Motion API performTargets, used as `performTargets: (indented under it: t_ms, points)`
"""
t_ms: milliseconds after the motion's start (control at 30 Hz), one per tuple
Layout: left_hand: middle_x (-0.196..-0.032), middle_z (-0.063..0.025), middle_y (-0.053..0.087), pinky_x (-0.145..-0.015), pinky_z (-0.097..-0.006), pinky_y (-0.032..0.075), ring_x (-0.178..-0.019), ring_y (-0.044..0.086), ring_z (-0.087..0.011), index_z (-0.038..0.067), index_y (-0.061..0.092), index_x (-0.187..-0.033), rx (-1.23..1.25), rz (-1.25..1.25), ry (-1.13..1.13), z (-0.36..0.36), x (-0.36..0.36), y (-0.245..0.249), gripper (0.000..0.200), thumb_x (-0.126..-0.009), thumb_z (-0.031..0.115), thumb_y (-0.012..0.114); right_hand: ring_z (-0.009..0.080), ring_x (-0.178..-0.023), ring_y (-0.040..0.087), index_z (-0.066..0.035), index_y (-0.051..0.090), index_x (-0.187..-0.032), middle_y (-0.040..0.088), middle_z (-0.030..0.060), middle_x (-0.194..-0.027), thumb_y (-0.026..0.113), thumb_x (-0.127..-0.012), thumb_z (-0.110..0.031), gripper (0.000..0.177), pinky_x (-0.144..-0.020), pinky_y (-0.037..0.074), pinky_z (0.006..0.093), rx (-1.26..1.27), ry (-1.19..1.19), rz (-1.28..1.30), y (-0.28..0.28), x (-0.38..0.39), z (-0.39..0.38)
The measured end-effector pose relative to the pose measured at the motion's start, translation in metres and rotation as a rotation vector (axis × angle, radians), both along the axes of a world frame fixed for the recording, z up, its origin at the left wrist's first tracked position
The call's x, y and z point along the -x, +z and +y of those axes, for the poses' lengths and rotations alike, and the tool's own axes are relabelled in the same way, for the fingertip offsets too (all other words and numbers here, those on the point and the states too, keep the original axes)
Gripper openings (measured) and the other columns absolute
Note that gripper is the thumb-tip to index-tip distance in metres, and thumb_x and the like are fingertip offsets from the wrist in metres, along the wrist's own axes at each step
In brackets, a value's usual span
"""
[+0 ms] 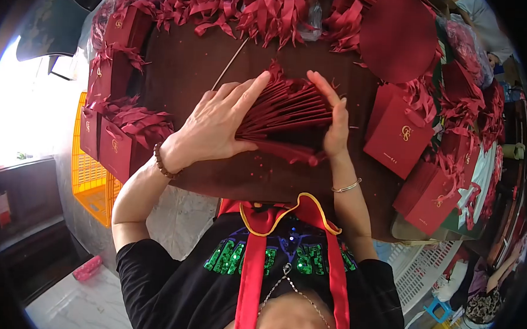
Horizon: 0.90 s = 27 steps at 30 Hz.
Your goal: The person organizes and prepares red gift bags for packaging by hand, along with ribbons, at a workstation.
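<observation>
A fanned stack of dark red folded paper pieces [289,113] lies on the dark brown table [179,72] in front of me. My left hand [215,124] rests flat on the stack's left side, fingers spread over the top sheets and thumb under the lower edge. It wears a brown bead bracelet. My right hand [336,120], with a thin gold bangle at the wrist, grips the stack's right edge, fingers curled over it. Both hands hold the stack between them.
Red ribbon strips [264,11] are heaped along the far edge. Red gift bags with gold logos stand at the right [400,135] and left [114,149]. A thin stick [229,63] lies on the table. A yellow crate [89,177] and a white basket [423,271] flank me.
</observation>
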<state>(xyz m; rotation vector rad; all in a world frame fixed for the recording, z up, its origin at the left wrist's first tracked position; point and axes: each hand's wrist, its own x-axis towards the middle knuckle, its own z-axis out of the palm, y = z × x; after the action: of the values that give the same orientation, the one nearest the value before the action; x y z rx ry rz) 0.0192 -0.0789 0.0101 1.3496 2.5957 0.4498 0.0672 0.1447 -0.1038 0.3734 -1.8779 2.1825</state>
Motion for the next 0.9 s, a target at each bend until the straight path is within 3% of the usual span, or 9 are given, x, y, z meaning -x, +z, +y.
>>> performTargets:
  t_ms: [100,167,367,433,600,733,767,833,900]
  points:
    - [-0.13,-0.0207,0.039,-0.094,-0.0406,0.037,-0.114,0.043,-0.0348,0.002,0.01,-0.141,-0.024,-0.028,0.036,0.006,-0.001,-0.004,0.112,-0.056,0.023,0.08,0.0242,-0.136,0.015,0.003,0.019,-0.139,0.023,0.0142,-0.145,0.025,-0.093,-0.049,0.069,-0.11,0.008,0.0357,0.009,0.071,0.004,0.015,-0.003,-0.032]
    - [-0.13,-0.0209,0.039,-0.093,-0.0408,0.037,-0.113,0.044,-0.035,0.002,0.009,-0.141,-0.028,-0.011,0.046,0.008,0.0,-0.004,0.112,-0.056,0.022,0.08,0.0237,-0.138,0.0,0.001,0.005,-0.141,0.003,0.0146,-0.149,0.025,-0.088,-0.061,0.084,-0.11,0.001,0.0355,-0.067,0.203,-0.006,0.021,-0.012,-0.044]
    - [-0.133,-0.0209,0.035,-0.091,-0.0391,0.041,-0.115,0.044,-0.035,0.003,0.01,-0.14,-0.073,-0.123,0.062,0.004,-0.004,-0.005,0.108,-0.057,0.016,0.077,0.0253,-0.138,0.003,-0.001,0.007,-0.141,0.006,0.0145,-0.149,0.067,-0.067,-0.056,0.111,-0.11,0.0,0.0384,-0.053,0.353,0.039,0.037,-0.006,-0.019]
    - [-0.136,-0.023,0.029,-0.097,-0.0403,0.038,-0.12,0.039,-0.0354,0.003,0.006,-0.141,-0.222,-0.023,-0.008,0.001,-0.002,-0.011,0.113,-0.056,0.017,0.079,0.0271,-0.138,0.005,-0.004,0.01,-0.142,0.01,0.0138,-0.148,0.079,-0.054,-0.046,0.119,-0.11,-0.001,0.0387,-0.72,0.168,0.106,0.042,0.005,-0.017]
    - [-0.139,-0.0225,0.024,-0.1,-0.0401,0.036,-0.124,0.034,-0.0373,0.004,0.011,-0.141,-0.365,-0.102,0.007,-0.013,0.005,-0.01,0.111,-0.056,0.022,0.08,0.026,-0.114,0.043,-0.007,0.047,-0.121,0.046,0.0103,-0.118,0.08,-0.057,-0.024,0.074,-0.101,0.032,0.0365,-0.457,0.321,0.016,0.04,0.029,-0.03]
    - [-0.138,-0.0211,0.029,-0.102,-0.0413,0.031,-0.126,0.031,-0.0377,0.004,0.02,-0.139,-0.25,0.046,0.156,-0.055,0.004,-0.005,0.111,-0.054,0.045,0.079,0.0248,-0.111,0.046,-0.007,0.047,-0.118,0.047,0.0093,-0.114,0.081,-0.056,-0.022,0.071,-0.1,0.033,0.0354,-0.512,0.304,0.034,0.038,0.028,-0.033]
    - [-0.141,-0.0207,0.025,-0.102,-0.0427,0.03,-0.127,0.031,-0.036,0.005,0.011,-0.142,-0.306,-0.167,0.264,-0.073,0.001,-0.013,0.123,-0.051,0.052,0.079,0.0233,-0.113,0.045,-0.007,0.048,-0.118,0.047,0.0086,-0.115,0.081,-0.055,-0.018,0.071,-0.099,0.033,0.0335,-0.524,0.286,0.062,0.036,0.028,-0.033]
    - [-0.144,-0.0205,0.019,-0.103,-0.0452,0.027,-0.13,0.028,-0.0352,0.008,-0.003,-0.142,-0.819,-0.55,0.338,-0.094,-0.014,-0.04,0.135,-0.045,0.059,0.077,0.0217,-0.114,0.044,-0.006,0.049,-0.117,0.046,0.0079,-0.116,0.082,-0.054,-0.014,0.071,-0.098,0.033,0.0317,-0.53,0.269,0.087,0.034,0.028,-0.032]
    - [-0.147,-0.0202,0.005,-0.106,-0.0463,0.023,-0.134,0.017,-0.0348,0.011,-0.019,-0.139,-0.919,-0.314,0.349,-0.096,-0.033,-0.073,0.146,-0.041,0.058,0.078,0.0207,-0.116,0.043,-0.006,0.045,-0.121,0.047,0.0082,-0.118,0.082,-0.054,-0.011,0.077,-0.099,0.033,0.0323,-0.559,0.264,0.112,0.035,0.03,-0.033]
